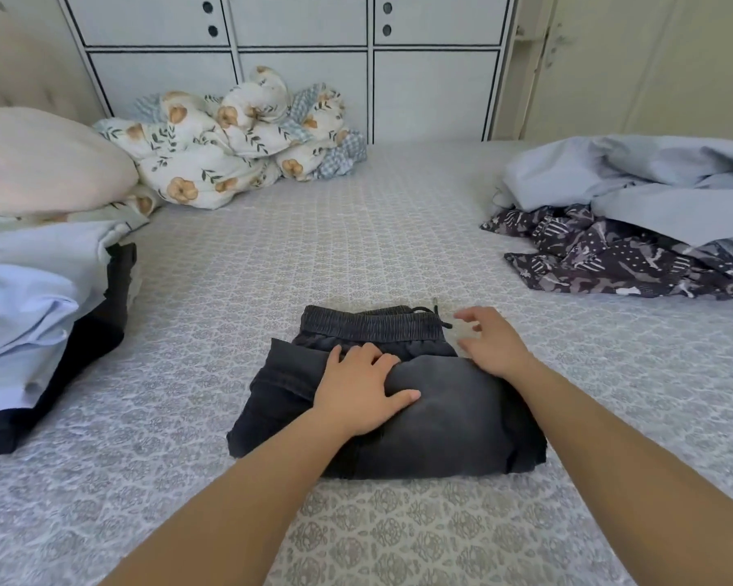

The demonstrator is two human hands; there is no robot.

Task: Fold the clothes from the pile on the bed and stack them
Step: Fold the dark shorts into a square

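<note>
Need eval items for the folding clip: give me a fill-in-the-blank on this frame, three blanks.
1. The left hand presses flat on the folded ____ pants.
2. The right hand holds ____.
3. The unfolded pile lies on the bed's ____ side.

Missing words: black; nothing; right

A pair of dark grey trousers (441,420) lies folded into a thick, roughly square bundle on the patterned bed sheet (271,264), its elastic waistband with a drawstring at the far edge. To the left sits a stack of folded clothes (30,315) (pale blue garments on top, something black beneath). At the far right lies the unfolded pile (635,222): a crumpled light blue garment over a dark printed one, both loosely heaped and well apart from the trousers
</note>
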